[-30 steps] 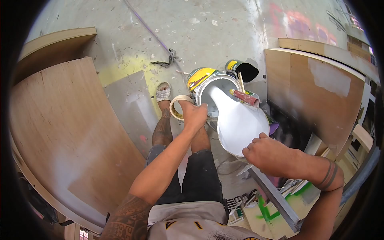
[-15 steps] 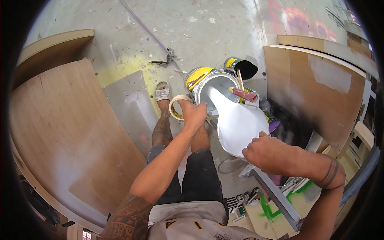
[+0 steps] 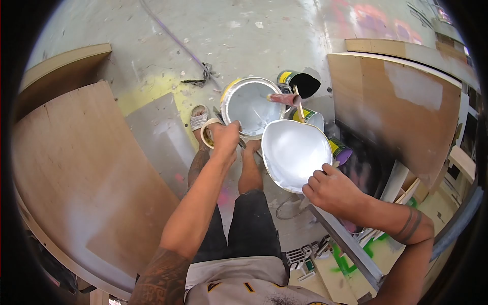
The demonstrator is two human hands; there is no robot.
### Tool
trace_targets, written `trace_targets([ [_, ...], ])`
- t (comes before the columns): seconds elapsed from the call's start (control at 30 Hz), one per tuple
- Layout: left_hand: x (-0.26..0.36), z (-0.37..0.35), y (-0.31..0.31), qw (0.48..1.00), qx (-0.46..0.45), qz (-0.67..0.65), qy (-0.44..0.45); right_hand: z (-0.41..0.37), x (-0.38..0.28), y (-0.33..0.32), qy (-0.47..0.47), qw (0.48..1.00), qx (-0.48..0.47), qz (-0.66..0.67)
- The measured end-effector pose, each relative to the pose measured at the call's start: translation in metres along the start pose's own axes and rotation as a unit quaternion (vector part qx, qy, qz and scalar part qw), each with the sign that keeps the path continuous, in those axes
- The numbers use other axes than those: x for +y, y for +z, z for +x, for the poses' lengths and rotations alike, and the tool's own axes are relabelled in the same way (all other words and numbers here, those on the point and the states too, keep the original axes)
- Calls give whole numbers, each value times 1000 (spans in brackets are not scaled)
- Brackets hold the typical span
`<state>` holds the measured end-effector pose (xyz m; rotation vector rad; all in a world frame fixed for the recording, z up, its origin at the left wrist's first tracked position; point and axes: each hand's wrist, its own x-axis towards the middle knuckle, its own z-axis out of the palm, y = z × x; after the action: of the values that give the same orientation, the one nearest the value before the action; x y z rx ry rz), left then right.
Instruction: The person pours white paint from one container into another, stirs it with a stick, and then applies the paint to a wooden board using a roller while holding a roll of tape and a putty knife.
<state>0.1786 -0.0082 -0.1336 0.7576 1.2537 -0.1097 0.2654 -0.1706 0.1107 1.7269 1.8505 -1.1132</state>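
Note:
My left hand [image 3: 226,138] is closed at the near-left rim of a large paint can [image 3: 227,109], whose mouth faces up towards me. A roll of masking tape [image 3: 206,133] hangs by the same hand. White residue coats the can's inside, and a thin white strand runs from it towards a pot. My right hand [image 3: 333,190] grips the lower right rim of this round pot [image 3: 265,157], which holds white paint [image 3: 297,155]. The pot stands close beside the can. A worn reddish cylindrical handle [image 3: 285,99] reaches over the can's right rim.
Behind are an open can with black inside [image 3: 305,85], a yellow-green can [image 3: 311,118] and a purple-stained can [image 3: 341,152]. Curved wooden panels stand left [image 3: 96,178] and right [image 3: 401,112]. A metal bar [image 3: 348,246] lies near my right arm. A hose [image 3: 175,38] crosses the floor.
The broad stream of white paint from can to pot has thinned to a strand. The can has tipped back, mouth upward. Can and pot have moved apart slightly.

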Motion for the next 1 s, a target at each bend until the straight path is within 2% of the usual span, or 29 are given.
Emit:
trace_targets([
  [0.03,-2,5,-2,999,32,-3,17,-1,2,9,2,1000,2,1],
  [0.07,-4,16,-6,997,37,63,7,-3,9,22,2,999,42,-18],
  [0.1,-4,19,-9,997,33,67,9,-5,13,34,5,996,81,-36],
  [0.2,-16,37,-18,999,13,-36,30,-14,34,68,-2,991,130,-39],
  [0.23,-15,41,-24,999,6,-32,30,-20,41,78,6,991,130,-36],
  [0.3,-11,48,-33,994,7,-83,-66,-35,56,94,1,984,178,-21],
  [0.4,4,45,-49,979,-48,-156,-120,-70,76,131,28,977,210,-6],
  [0.5,26,26,-59,992,-39,-87,-86,-108,88,163,68,966,247,23],
  [0.53,22,32,-68,992,-40,-85,-85,-119,92,173,108,959,255,59],
  [0.6,10,49,-92,995,-40,-88,-25,-138,98,196,179,937,280,110],
  [0.63,10,50,-99,995,-41,-87,-26,-146,103,212,181,937,279,111],
  [0.7,10,49,-114,998,-32,-58,-16,-163,111,247,267,918,273,102],
  [0.77,6,47,-130,998,-16,-60,-30,-175,119,282,290,912,271,107],
  [0.87,0,26,-139,996,17,-74,-46,-192,136,344,389,888,232,77],
  [1.0,-15,1,-138,992,53,-98,-53,-194,157,407,421,872,234,86],
])
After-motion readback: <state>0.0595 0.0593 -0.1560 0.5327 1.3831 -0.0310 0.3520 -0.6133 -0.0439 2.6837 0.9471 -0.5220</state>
